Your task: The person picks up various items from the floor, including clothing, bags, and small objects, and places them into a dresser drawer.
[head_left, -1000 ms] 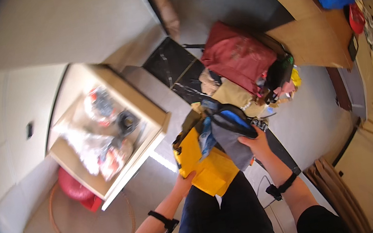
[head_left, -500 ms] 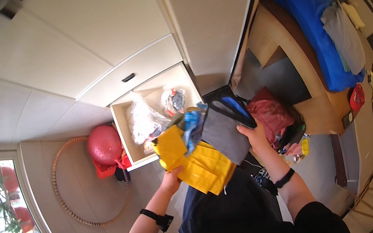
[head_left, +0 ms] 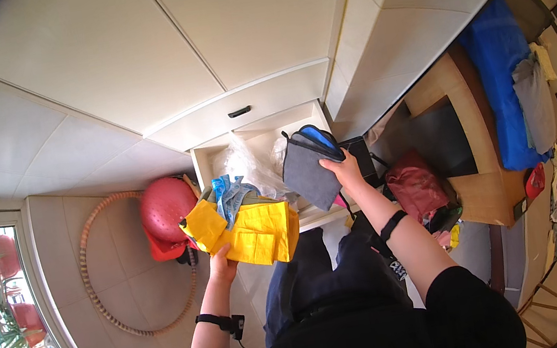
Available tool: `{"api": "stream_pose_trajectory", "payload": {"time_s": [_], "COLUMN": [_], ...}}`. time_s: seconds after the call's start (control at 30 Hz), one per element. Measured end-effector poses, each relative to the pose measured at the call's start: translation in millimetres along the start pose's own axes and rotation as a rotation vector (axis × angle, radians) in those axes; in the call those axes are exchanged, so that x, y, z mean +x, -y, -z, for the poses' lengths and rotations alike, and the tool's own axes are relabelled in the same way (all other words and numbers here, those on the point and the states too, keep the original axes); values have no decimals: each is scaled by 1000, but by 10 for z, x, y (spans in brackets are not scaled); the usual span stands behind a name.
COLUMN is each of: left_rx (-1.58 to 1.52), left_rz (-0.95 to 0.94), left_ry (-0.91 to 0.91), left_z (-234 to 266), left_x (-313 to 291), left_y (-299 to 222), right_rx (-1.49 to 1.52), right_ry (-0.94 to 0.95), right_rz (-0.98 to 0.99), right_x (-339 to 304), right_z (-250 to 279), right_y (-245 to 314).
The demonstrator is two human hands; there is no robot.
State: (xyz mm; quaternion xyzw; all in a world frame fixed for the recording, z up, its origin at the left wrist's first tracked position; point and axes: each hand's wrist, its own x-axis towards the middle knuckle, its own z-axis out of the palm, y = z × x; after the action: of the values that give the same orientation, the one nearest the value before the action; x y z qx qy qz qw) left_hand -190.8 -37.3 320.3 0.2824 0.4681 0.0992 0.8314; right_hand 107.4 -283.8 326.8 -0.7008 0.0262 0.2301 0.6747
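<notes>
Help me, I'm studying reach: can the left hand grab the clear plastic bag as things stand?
Probably not: the left hand holds a yellow bundle, which sits between it and the clear plastic bag.

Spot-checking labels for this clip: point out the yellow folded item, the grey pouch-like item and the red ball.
Yellow folded item (head_left: 258, 231): head view, on its broad front panel.
Grey pouch-like item (head_left: 308, 171): head view, middle of its grey front face.
Red ball (head_left: 167, 209): head view, on its rounded upper surface.
</notes>
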Motion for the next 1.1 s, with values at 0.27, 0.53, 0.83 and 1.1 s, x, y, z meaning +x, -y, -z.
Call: {"api": "stream_pose_trajectory", "payload": {"time_s": [0.27, 0.53, 0.83, 1.1], "left_rx": [84, 98, -123, -277], "left_rz": [93, 219, 427, 442], "left_ry": [0, 134, 94, -43], "left_z": [-181, -362, -1029, -1133], "left_x": [218, 662, 1392, 1911], "left_y": [-366, -302, 56, 169], "right_rx": [-346, -530, -710, -673], "right_ry": [-330, 383, 191, 157], "right_rz": [-275, -248, -205, -335], "right_x": [956, 342, -449, -860], "right_z": [134, 204, 877, 1157], "right_y": [-873, -1081, -1032, -845]}}
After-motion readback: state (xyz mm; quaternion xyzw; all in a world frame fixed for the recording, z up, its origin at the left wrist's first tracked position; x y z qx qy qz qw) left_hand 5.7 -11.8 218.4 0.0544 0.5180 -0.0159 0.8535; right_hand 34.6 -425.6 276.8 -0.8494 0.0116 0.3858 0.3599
